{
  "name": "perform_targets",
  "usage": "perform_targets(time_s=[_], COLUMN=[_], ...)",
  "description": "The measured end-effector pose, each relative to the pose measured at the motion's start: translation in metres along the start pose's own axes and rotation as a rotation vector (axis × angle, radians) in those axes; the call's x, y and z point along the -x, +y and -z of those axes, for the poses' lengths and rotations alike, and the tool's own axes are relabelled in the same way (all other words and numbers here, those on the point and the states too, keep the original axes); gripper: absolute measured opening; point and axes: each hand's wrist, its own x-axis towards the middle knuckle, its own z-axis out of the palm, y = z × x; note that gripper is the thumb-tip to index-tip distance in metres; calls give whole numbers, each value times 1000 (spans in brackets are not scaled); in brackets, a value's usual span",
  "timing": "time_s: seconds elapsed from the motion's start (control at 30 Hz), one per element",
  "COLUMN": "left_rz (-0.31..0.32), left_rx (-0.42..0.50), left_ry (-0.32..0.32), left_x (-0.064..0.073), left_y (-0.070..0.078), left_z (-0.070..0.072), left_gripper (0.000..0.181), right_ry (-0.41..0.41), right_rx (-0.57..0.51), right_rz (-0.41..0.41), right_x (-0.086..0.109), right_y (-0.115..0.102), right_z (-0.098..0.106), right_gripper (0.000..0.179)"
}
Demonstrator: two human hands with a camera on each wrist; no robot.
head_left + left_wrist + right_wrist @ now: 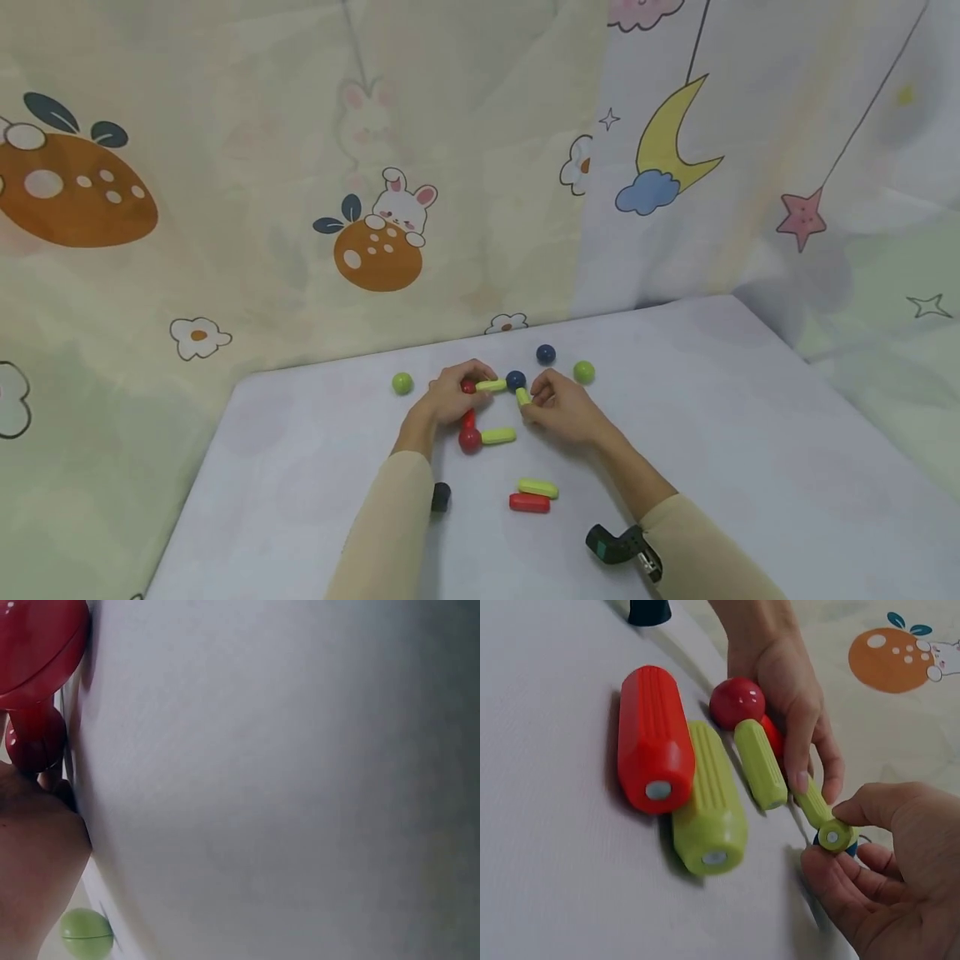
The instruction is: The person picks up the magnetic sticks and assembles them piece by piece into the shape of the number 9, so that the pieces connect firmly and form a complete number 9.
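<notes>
A joined figure of magnetic sticks and balls lies on the table. My left hand [447,398] grips its far red ball [468,387], with thumb and fingers either side of it. From there a yellow-green stick [492,386] runs to a blue ball [516,381]. My right hand [564,407] pinches a second yellow-green stick [832,837], end-on in the right wrist view, against that blue ball. A red stick [468,419], partly behind the left hand, leads to the near red ball [470,441], which bears another yellow-green stick [498,436].
Nearer me lie a loose yellow-green stick [538,488] and a loose red stick [529,503], side by side. Beyond the hands sit a loose blue ball [546,355], a green ball [583,372] at right and another green ball [402,383] at left. A printed cloth backs the white table [300,483].
</notes>
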Motion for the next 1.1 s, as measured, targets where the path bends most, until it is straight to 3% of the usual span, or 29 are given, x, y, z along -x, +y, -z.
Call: perform_targets(time_s=[0.33, 0.53, 0.83, 1.1], left_rz=[-2, 32, 30, 39], left_rx=[10, 0, 13, 8], left_ry=[-11, 0, -1, 7], left_x=[1, 1, -1, -1], left_y=[4, 3, 1, -2], left_z=[0, 0, -2, 0], left_gripper=[22, 22, 30, 23], right_ry=[45, 35, 74, 50], right_rx=[8, -6, 52, 65], right_rz=[-129, -127, -113, -112], right_x=[-3, -2, -1, -6], right_y=[-5, -10, -9, -8], right_z=[-11, -15, -18, -19], right_gripper=[24, 25, 28, 28])
